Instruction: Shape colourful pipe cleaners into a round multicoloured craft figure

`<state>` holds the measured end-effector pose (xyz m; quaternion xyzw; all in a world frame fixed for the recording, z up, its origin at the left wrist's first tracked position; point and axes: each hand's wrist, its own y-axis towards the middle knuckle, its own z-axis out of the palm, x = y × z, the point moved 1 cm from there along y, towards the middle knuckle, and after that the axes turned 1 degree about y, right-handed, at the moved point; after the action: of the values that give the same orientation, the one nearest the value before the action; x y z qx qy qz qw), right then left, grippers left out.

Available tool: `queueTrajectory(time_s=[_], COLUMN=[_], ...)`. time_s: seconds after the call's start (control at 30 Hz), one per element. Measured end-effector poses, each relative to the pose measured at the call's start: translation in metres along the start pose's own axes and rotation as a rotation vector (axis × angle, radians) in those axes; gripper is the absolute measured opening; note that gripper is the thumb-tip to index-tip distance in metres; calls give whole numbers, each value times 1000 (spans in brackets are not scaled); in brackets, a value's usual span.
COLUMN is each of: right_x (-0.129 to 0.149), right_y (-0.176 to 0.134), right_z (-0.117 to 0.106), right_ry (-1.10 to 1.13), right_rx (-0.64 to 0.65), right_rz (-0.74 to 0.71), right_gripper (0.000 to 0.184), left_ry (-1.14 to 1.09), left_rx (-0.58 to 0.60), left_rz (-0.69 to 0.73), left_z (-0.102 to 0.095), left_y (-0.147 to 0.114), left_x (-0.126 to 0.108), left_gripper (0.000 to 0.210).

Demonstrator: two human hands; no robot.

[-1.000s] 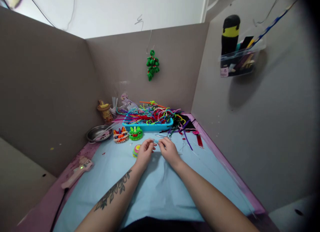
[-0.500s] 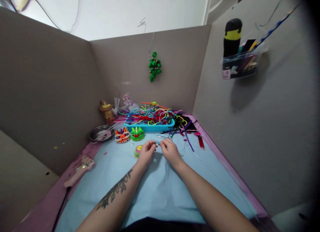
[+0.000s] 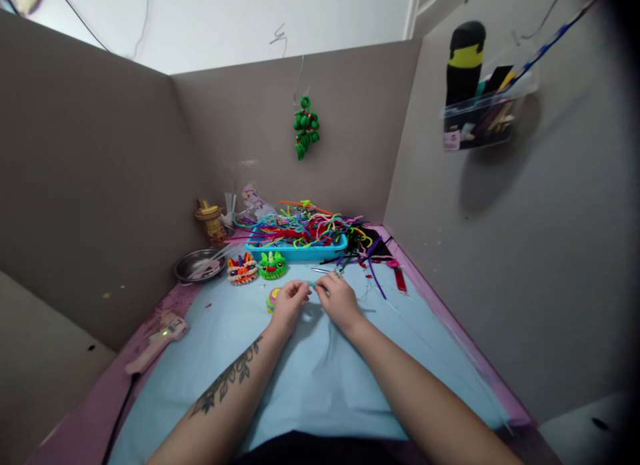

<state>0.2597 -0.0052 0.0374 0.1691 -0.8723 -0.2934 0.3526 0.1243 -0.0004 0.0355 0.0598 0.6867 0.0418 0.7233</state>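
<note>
Over the middle of the light blue cloth (image 3: 310, 385), my left hand (image 3: 290, 306) and my right hand (image 3: 341, 301) face each other with fingertips pinched. A short light blue fuzzy piece (image 3: 312, 284), looking like pipe cleaner, spans the small gap between them; most of it is hidden by the fingers. Just left of my left hand lies a round, multicoloured fuzzy piece (image 3: 272, 299), partly covered. Behind it sit a green horned pipe-cleaner head (image 3: 273, 266) and an orange and white one (image 3: 243, 269). Scissors (image 3: 325, 271) lie beyond my right hand.
A blue tray (image 3: 300, 253) heaped with pipe cleaners (image 3: 315, 228) stands at the back. A metal bowl (image 3: 200, 266) and a pink glue gun (image 3: 159, 345), its light green, lie left. Grey panels enclose the table; a plastic bin (image 3: 490, 125) hangs right, a green ornament (image 3: 305, 128) behind.
The camera view has shifted slightly. My hands stay pinched at the light blue piece, with fingertips a little closer together and small changes in finger position.
</note>
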Motion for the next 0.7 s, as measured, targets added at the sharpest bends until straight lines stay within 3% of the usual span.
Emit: queueTrajectory(time_s=[0.13,0.33,0.5,0.7], right_x=[5,9,-3,-9], right_y=[-1,-1,1,1], right_z=[1,1,-3,-5], right_ry=[-54,-18,21,70], right_rx=[25,26,37,86], right_rz=[-45,-45,23,23], right_gripper=[9,9,39,10], left_ry=[90,73,-15,-146], left_rx=[-74,-92,-177,-167], left_rz=[20,98,123,85], left_z=[0,-1,-13,-19], left_y=[-1,-1,6,13], left_x=[-2,0,2,5], left_gripper=[30,27,29,37])
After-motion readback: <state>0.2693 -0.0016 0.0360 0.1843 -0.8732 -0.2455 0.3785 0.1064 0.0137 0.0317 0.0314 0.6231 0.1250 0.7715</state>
